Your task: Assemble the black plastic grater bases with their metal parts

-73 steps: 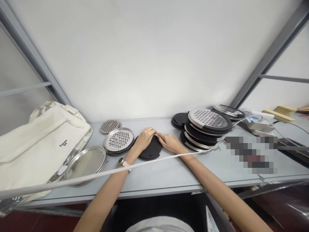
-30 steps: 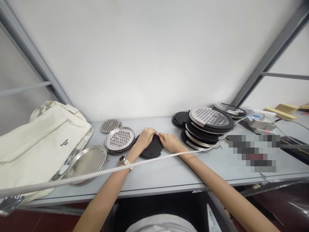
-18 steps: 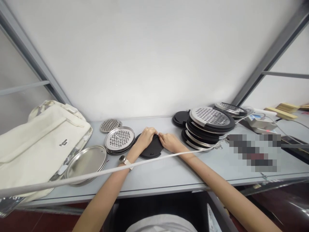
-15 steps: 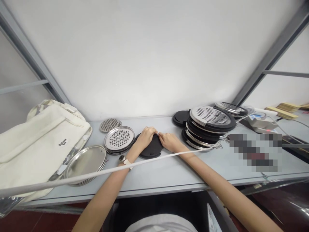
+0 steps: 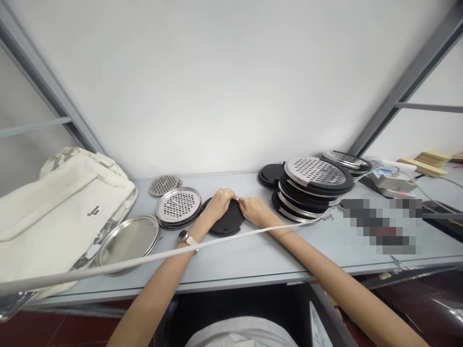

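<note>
A flat black disc (image 5: 227,224) with a small knob or hole near its front lies on the table before me. My left hand (image 5: 219,204) is over its far left part, fingers curled together at the rear edge. Opposite it, my right hand (image 5: 255,211) has its thumb and finger pinched at the right rear rim. A tiny pale piece (image 5: 237,198) shows between the two sets of fingertips; its kind is too small to make out. Just left of the disc, a stack of round grater plates (image 5: 179,206) stands close to my left wrist.
Steel discs (image 5: 128,243) and a cream cloth bag (image 5: 68,207) lie at left. Small perforated discs (image 5: 163,186) sit behind. At right rises a tall stack of black-rimmed graters (image 5: 314,173), beside black discs (image 5: 271,174). A pale bar (image 5: 152,258) crosses above my forearms.
Both hands stay at the disc's rear rim, fingers in nearly the same pinch. The whole view has shifted very slightly; nothing else has visibly moved.
</note>
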Tool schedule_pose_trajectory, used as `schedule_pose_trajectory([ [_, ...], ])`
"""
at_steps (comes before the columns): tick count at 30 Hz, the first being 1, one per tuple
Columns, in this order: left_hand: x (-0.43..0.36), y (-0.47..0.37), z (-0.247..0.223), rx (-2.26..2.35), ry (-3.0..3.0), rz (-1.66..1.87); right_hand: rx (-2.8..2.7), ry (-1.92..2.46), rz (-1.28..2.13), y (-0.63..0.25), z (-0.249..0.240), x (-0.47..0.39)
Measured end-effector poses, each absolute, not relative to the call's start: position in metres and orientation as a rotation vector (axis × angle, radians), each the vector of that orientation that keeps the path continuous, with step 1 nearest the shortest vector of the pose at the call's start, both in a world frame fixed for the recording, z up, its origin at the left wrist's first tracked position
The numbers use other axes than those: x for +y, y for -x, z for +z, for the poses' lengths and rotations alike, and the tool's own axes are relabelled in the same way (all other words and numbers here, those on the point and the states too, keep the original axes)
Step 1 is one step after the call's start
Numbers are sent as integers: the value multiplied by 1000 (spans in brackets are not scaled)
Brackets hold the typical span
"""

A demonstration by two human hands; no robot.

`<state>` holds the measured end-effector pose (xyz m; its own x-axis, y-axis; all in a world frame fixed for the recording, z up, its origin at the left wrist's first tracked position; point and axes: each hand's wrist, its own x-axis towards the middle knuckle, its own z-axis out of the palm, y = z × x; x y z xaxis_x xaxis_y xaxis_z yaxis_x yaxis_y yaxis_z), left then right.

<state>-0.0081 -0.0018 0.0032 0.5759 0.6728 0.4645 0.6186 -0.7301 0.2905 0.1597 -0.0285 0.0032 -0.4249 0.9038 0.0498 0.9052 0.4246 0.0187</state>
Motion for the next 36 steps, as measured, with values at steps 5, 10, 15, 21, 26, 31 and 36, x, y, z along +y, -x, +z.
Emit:
schedule_pose_trajectory([
  [5,-3,8,1,1064,-2716,874,-2618,1641,-65,-163,1,-29],
  [10,-3,10,1,1070,-2717,869,-2570,1677,-50,-162,3,-31],
  [15,-5,10,5,1090,-2742,866,-2543,1643,-35,-165,4,-30],
  [21,-9,8,7,1135,-2756,875,-2503,1579,-44,-170,2,-27],
  [26,-10,7,8,1167,-2793,879,-2484,1571,-12,-169,4,-28],
  [31,-9,7,7,1184,-2826,844,-2501,1532,25,-167,6,-29],
  [36,-9,7,7,1204,-2840,833,-2507,1466,37,-167,6,-29],
])
